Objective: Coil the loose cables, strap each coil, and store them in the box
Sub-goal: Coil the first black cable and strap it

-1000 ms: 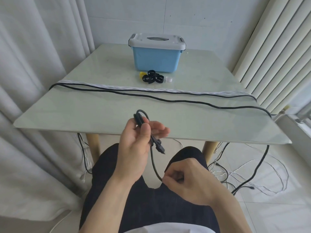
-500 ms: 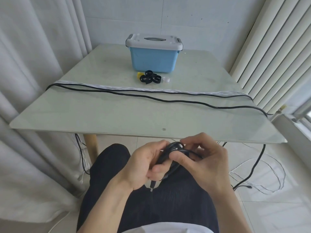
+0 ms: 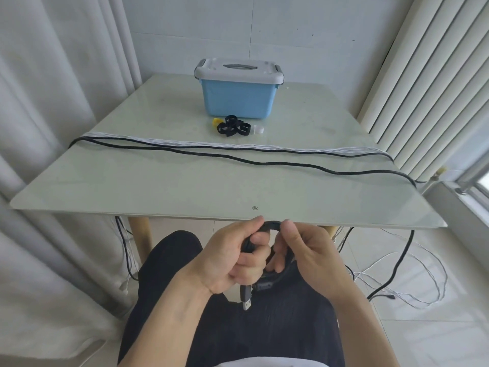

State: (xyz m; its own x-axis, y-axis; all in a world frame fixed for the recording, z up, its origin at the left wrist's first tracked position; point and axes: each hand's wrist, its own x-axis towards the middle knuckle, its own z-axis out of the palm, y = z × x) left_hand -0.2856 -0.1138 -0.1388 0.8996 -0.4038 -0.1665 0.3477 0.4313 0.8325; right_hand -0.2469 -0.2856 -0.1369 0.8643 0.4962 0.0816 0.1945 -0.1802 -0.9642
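Both hands work over my lap, just below the table's near edge. My left hand [image 3: 232, 258] grips a small coil of black cable [image 3: 271, 225], and a USB plug [image 3: 246, 300] hangs out beneath the fist. My right hand [image 3: 304, 250] pinches the top of the same coil with thumb and fingers. The blue box [image 3: 238, 99] with a shut grey lid stands at the table's far middle. In front of it lies a heap of black straps [image 3: 232, 126]. Two long black cables [image 3: 238, 157] and a white cable [image 3: 169, 141] stretch across the glass table [image 3: 132, 186].
A yellow piece [image 3: 216, 120] and a small white cap [image 3: 258, 129] lie beside the straps. Cable ends hang off both table sides and tangle on the floor at the right [image 3: 397, 282]. Curtains hang at the left, vertical blinds at the right.
My left hand came down from above the table edge to my lap with the coil. My right hand rose from my thigh and joined it on the coil.
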